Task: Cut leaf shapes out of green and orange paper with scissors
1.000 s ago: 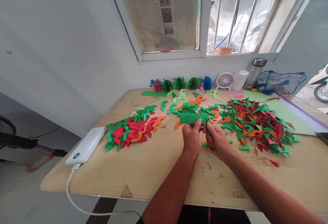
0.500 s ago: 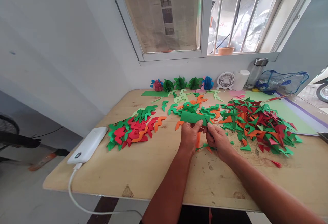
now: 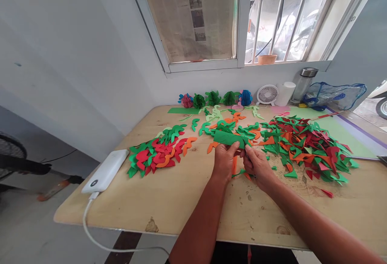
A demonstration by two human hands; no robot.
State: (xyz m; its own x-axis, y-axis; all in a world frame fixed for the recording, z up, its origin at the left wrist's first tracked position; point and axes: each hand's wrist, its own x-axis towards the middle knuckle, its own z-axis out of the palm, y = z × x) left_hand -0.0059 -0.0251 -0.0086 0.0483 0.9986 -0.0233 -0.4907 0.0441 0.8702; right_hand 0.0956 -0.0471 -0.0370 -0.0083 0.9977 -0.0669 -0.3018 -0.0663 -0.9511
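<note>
A folded strip of green paper [image 3: 228,138] is held above the table, tilted slightly down to the right. My left hand [image 3: 225,159] pinches its lower edge, thumb on top. My right hand [image 3: 256,163] is closed at the strip's right end, the thumb close against the paper. A small dark thing shows between its fingers, mostly hidden, and I cannot make out what it is. Cut wavy green paper pieces [image 3: 223,126] lie just behind the strip. Orange paper scraps [image 3: 234,166] lie under my hands.
Left is a pile of red, green and orange cutouts [image 3: 157,153], beside a white power bank [image 3: 105,171] with a cable. Right is a big heap of paper scraps [image 3: 308,147]. Along the wall stand honeycomb paper balls [image 3: 213,99], a small fan [image 3: 267,94] and a bottle [image 3: 304,86].
The whole view has shifted very slightly. Both hands keep nearly the same hold on the green strip, with no other visible movement.
</note>
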